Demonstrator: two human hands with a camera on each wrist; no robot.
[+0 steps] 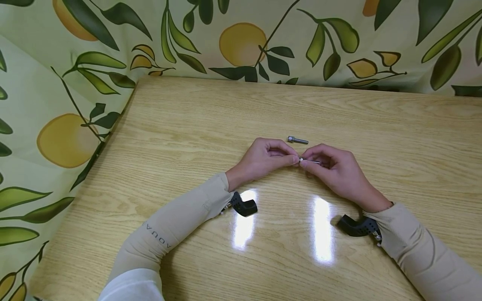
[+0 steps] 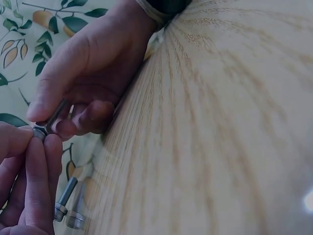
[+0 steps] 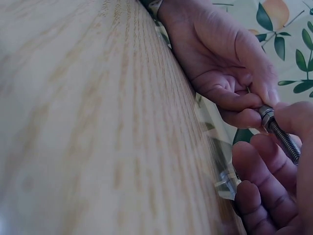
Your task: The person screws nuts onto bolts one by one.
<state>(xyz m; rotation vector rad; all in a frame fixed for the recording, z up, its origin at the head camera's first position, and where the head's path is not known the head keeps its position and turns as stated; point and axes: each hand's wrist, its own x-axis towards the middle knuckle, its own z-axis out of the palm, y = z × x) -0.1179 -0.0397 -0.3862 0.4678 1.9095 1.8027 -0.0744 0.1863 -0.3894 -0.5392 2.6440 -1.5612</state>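
A small metal bolt point(image 3: 285, 139) with a threaded shank is held between both hands, above the table. My left hand point(image 1: 265, 159) pinches its head end between thumb and fingers. My right hand point(image 1: 335, 169) has thumb and fingertips around the bolt near a ring-like metal piece point(image 3: 267, 116), perhaps a nut, by the head end. The shank points toward the right palm. Just beyond the fingertips, a second bolt point(image 1: 298, 140) lies on the table, its head to the left. Fingers partly cover the held bolt.
The wood-grain table point(image 1: 180, 125) is glossy, with two bright light reflections near the forearms. Fruit-and-leaf patterned cloth point(image 1: 188, 50) stands along its back and left edges. A black wrist mount point(image 1: 244, 205) hangs under the left sleeve, another black mount point(image 1: 357, 225) under the right.
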